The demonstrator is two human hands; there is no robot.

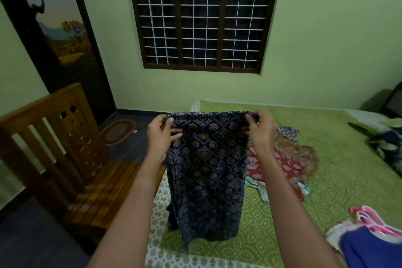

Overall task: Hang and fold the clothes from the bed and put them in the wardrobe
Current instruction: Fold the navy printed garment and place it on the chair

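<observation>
Fingers (176, 135) of both hands pinch the top edge of a dark blue patterned garment (208, 165), held up over the left side of the bed (339, 172).

From where I stand, the left hand (162, 135) grips one upper corner with thumb and fingers curled into the cloth, and the right hand (262, 132) grips the other the same way. The garment hangs straight down between them above the bed's near left corner; whether its hem touches the green cover I can't tell. Just beside it, toward the middle of the bed, lies a heap of red and yellow printed clothes (289, 159). Pink hangers (367, 215) lie at the near right edge, against a plain blue garment (369, 250). A wooden bench (87, 159) stands along the bed's left edge.
</observation>
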